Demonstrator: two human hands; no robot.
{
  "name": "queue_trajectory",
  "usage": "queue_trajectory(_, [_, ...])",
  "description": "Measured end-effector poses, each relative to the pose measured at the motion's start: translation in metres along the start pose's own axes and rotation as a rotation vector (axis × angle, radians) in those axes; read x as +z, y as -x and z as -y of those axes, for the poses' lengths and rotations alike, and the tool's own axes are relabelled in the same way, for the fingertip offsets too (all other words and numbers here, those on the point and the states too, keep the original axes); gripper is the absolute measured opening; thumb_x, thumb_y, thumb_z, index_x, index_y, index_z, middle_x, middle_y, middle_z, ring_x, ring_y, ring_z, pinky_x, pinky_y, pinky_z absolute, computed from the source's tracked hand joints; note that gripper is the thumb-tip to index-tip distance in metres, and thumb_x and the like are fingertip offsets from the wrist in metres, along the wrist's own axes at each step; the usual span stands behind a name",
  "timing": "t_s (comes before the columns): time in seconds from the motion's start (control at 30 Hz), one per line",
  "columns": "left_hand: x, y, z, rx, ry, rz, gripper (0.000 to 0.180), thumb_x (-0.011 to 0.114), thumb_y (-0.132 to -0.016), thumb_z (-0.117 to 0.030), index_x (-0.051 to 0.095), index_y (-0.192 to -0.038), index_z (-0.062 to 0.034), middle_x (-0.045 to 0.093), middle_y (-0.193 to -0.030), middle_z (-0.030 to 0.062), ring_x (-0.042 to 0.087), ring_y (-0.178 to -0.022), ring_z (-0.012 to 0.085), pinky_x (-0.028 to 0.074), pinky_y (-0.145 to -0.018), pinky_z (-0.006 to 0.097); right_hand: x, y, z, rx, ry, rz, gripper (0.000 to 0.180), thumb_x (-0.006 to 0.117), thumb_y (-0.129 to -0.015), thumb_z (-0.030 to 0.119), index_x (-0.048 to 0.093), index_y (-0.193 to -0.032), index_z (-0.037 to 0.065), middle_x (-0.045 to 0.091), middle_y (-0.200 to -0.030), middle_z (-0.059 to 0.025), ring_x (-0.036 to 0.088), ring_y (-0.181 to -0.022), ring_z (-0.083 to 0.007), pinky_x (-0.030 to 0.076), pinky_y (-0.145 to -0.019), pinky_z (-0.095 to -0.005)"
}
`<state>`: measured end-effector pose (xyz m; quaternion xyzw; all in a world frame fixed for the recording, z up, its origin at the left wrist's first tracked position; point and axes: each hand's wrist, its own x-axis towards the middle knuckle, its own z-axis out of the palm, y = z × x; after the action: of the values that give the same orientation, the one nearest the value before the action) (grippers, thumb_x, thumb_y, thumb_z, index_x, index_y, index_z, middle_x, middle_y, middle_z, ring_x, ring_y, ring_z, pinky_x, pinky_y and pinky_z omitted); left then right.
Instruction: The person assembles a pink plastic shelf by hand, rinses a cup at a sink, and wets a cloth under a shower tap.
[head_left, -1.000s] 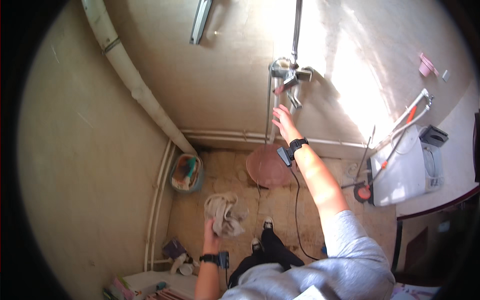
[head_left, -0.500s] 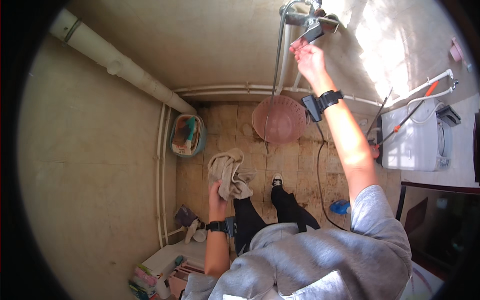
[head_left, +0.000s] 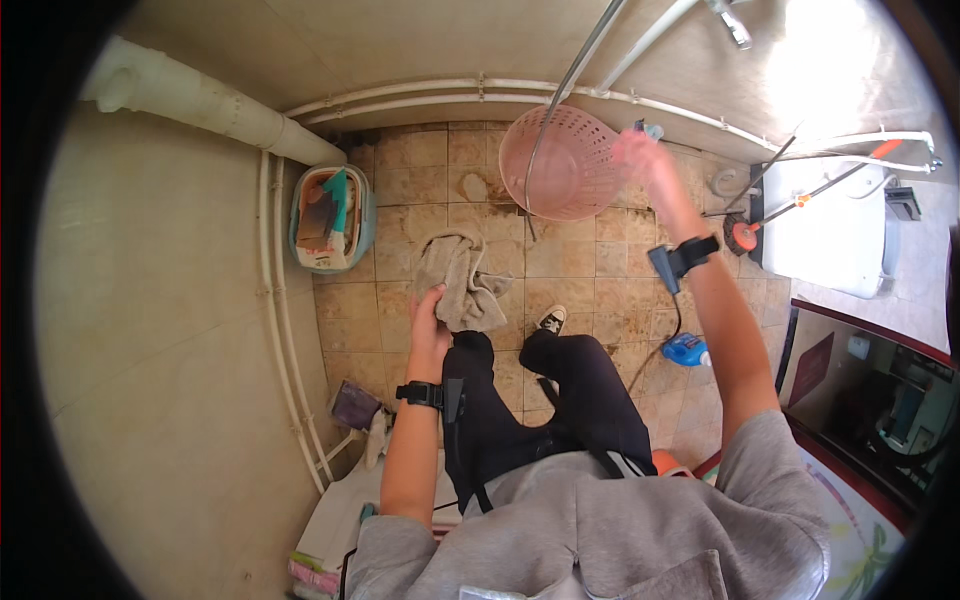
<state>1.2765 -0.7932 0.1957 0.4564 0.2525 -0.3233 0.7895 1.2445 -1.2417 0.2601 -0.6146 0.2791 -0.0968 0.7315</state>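
A crumpled beige towel [head_left: 462, 278] hangs from my left hand [head_left: 430, 318], whose fingers are closed on its near edge, above the tiled floor. My right hand [head_left: 648, 160] reaches far forward at the right rim of a pink laundry basket [head_left: 560, 170] with holes in its side. Motion smears its fingers, so whether they hold or touch anything is unclear. Just beyond them shows a small bluish-white thing [head_left: 654, 131], too blurred to name. A grey shower hose [head_left: 560, 88] hangs down in front of the basket.
On the left stands a light-blue bin [head_left: 366, 225] filled with cardboard. To the right are a white washing machine [head_left: 822, 228], an orange-handled brush [head_left: 742, 235] and a blue bottle [head_left: 685, 349] on the floor. White pipes [head_left: 420, 102] run along the wall; a metal tap [head_left: 735, 25] sticks out above.
My right hand has come down from the tap on the wall to beside the pink basket. My left hand keeps hold of the towel. The view has tipped nearer to my legs.
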Motion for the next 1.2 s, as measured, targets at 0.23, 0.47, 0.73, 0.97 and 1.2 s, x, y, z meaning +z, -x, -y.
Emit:
queue_trajectory(0.23, [-0.041,-0.180,0.119,-0.043,-0.244,0.003,0.030,0.068,-0.092,-0.015,0.061,-0.117,0.0003,0.068,-0.109,0.0107,0.067,-0.098,0.0227,0.056,-0.083,0.038,0.013,-0.068,-0.349,-0.041,0.807,0.096,0.035,0.064,-0.094,0.026,0.068,-0.118,0.001,0.072,-0.103,-0.0113,0.069,-0.096,-0.0247,0.053,-0.087,-0.0384])
queue_trajectory(0.47, [-0.048,-0.323,0.248,-0.169,-0.449,0.058,0.039,0.071,-0.086,-0.010,0.058,-0.122,-0.0011,0.067,-0.112,0.0092,0.065,-0.101,0.0217,0.053,-0.086,0.037,-0.019,-0.203,-0.511,0.170,0.588,0.064,0.045,0.069,-0.092,0.044,0.072,-0.092,0.000,0.067,-0.083,-0.0081,0.063,-0.077,-0.0198,0.052,-0.070,-0.0333])
queue_trajectory(0.73, [-0.055,-0.420,0.274,0.160,-0.656,0.183,0.033,0.070,-0.085,-0.011,0.060,-0.114,0.0026,0.068,-0.106,0.0102,0.065,-0.094,0.0197,0.052,-0.082,0.035,0.010,-0.237,-0.491,0.375,0.576,0.486,0.039,0.071,-0.092,0.042,0.066,-0.076,0.007,0.057,-0.062,0.0003,0.048,-0.052,-0.0098,0.034,-0.047,-0.0274])
queue_trajectory(0.97, [-0.022,-0.443,0.288,0.270,-0.583,0.121,0.035,0.071,-0.082,-0.009,0.062,-0.113,0.0022,0.069,-0.103,0.0090,0.064,-0.091,0.0194,0.050,-0.082,0.033,-0.001,-0.259,-0.460,0.205,0.496,0.281,0.029,0.061,-0.100,0.028,0.063,-0.077,0.011,0.059,-0.064,-0.0003,0.056,-0.055,-0.0117,0.042,-0.051,-0.0263])
queue_trajectory(1.2, [-0.020,-0.446,0.281,0.276,-0.576,0.151,0.035,0.071,-0.082,-0.007,0.060,-0.113,0.0042,0.069,-0.103,0.0113,0.065,-0.092,0.0203,0.052,-0.081,0.034,-0.006,-0.285,-0.463,0.377,0.190,0.082,0.022,0.057,-0.103,0.022,0.058,-0.086,0.009,0.060,-0.067,-0.0007,0.065,-0.065,-0.0158,0.050,-0.059,-0.0273])
